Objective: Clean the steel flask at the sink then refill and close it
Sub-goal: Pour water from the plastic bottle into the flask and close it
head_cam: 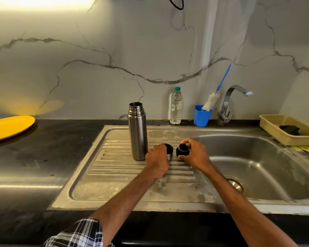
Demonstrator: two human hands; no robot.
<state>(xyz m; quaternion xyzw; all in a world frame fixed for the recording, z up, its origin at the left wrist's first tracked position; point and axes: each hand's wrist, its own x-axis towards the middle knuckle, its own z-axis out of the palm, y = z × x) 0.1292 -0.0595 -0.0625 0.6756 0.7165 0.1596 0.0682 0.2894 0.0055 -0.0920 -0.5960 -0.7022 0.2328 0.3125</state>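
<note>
Holding two small parts at the ribbed steel drainboard [114, 164]: gripped a short steel cup-lid with a dark lining [170, 151] in the left hand [157, 160], fingers curled round its near side; pinched a round black stopper [182, 152] between the thumb and bent fingertips of the right hand [194, 154]. Could not tell whether either part touched the ridges. Had the tall brushed-steel flask [138, 132] standing upright and open-mouthed on the drainboard, just beside the left hand, washing apparently not yet begun.

Risked, probably, tipping the flask with a leftward sweep of the left wrist, given its tall body on uneven ridges. Risked also the stopper rolling into the steel sink basin [248, 166] if set down on its rounded side near the lip.

Had open room rightward over the basin and along the drainboard's front. Had less at the back edge, crowded by a clear plastic water bottle with a green cap [176, 106], a blue plastic cup [201, 116] holding a white blue-handled bottle brush [210, 102], and a curved chrome tap [228, 102].
</note>
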